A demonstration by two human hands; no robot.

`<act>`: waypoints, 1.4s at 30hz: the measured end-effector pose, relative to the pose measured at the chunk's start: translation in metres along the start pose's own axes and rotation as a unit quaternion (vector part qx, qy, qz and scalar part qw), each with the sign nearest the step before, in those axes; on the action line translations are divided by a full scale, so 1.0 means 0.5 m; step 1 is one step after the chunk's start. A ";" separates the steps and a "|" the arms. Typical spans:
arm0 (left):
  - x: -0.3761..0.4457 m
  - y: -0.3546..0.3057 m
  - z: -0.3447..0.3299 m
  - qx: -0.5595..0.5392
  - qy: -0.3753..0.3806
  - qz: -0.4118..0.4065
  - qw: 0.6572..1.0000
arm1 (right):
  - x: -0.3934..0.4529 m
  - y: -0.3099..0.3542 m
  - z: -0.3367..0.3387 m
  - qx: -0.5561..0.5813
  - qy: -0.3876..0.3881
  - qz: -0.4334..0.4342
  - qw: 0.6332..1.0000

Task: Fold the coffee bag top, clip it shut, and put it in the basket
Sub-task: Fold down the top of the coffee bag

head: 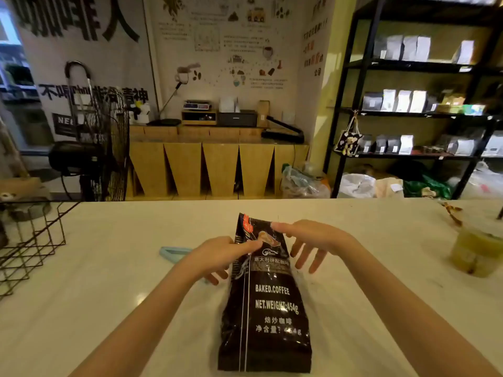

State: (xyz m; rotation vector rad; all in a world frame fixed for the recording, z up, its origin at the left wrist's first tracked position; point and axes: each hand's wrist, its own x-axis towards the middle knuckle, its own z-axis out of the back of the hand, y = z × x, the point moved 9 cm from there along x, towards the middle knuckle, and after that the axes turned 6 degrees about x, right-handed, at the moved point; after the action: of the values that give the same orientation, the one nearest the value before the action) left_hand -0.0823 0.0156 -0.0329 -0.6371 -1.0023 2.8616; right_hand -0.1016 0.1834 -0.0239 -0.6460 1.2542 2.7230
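I saw a coffee shop: black shelving [408, 114] carried rows of sealed bags [403, 100], wall posters [231, 42] showed cups and beans, a scale [196, 105] sat on the wooden counter [217, 135], and the coffee bag [268, 308] nearest me read BAKED.COFFEE.

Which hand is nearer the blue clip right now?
Left. The left hand is right beside the blue clip, overlapping one end, thumb on the coffee bag. The right hand is across the bag, at its right edge.
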 end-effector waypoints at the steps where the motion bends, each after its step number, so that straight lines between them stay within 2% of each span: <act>1: 0.000 0.001 -0.009 -0.004 0.011 0.003 1.000 | -0.003 -0.005 -0.009 0.013 -0.001 -0.009 1.000; 5: -0.002 0.001 -0.043 -0.027 0.034 -0.014 0.999 | 0.003 -0.026 -0.046 0.057 0.015 -0.009 0.998; 12: 0.002 0.011 -0.037 -0.121 -0.007 -0.039 0.992 | 0.010 -0.017 -0.042 0.119 -0.009 0.040 0.992; 18: -0.007 -0.026 0.025 -0.131 -0.117 -0.126 0.976 | -0.010 0.045 0.008 0.164 -0.065 0.133 0.975; 25: -0.039 -0.071 0.094 -0.190 -0.224 -0.243 0.924 | -0.060 0.141 0.077 0.180 -0.138 0.289 0.930; 30: -0.037 -0.064 0.089 -0.223 -0.233 -0.289 0.902 | -0.086 0.163 0.096 0.167 -0.169 0.330 0.914; 33: -0.036 -0.061 0.078 -0.222 -0.238 -0.297 0.898 | -0.136 0.194 0.124 0.177 -0.255 0.398 0.863; 35: -0.035 -0.060 0.077 -0.227 -0.234 -0.300 0.896 | -0.184 0.241 0.128 0.075 -0.326 0.463 0.821; 37: -0.031 -0.059 0.075 -0.231 -0.225 -0.303 0.897 | -0.220 0.297 0.104 -0.109 -0.373 0.509 0.768; 39: -0.029 -0.057 0.073 -0.234 -0.222 -0.303 0.897 | -0.224 0.343 0.063 -0.283 -0.366 0.533 0.708; 42: -0.027 -0.051 0.072 -0.232 -0.236 -0.291 0.898 | -0.199 0.384 0.019 -0.452 -0.303 0.501 0.673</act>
State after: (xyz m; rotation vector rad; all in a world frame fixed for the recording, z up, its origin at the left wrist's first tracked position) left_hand -0.0866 0.0124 0.0129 0.3494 -1.6223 2.2692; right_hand -0.0604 0.0737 0.1582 1.3523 -0.1373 3.7030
